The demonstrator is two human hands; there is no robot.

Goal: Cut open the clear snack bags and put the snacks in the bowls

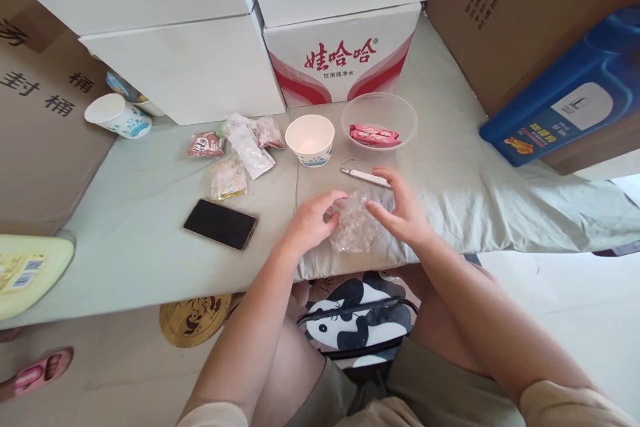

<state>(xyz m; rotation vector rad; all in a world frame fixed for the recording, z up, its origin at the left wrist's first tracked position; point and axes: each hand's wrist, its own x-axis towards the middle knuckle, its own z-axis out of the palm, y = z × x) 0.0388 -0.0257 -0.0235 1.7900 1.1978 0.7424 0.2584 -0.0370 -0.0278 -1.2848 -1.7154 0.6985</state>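
Note:
Crumpled clear plastic [357, 230] lies on the cloth near the front edge, between my two hands. My left hand [313, 220] is at its left side, thumb and forefinger curved but apart, with the fingertips at the plastic's edge. On the other side, my right hand [403, 210] has its fingers spread, and the thumb points at the plastic. Just beyond is a slim white tool [367, 177], partly behind the right hand's fingers; its kind is unclear. Farther back stand a white paper bowl [310, 140] and a clear plastic bowl [410, 123] holding pink snack packets [375, 135].
Left of the paper bowl lie several small food packets [230, 177] and a black phone [220, 223]. A paper cup [117, 113] tilts near the left carton [30, 147]. White boxes [345, 57] line the back. A blue bottle [560, 93] is at right, a yellow-green bottle [30, 273] at left.

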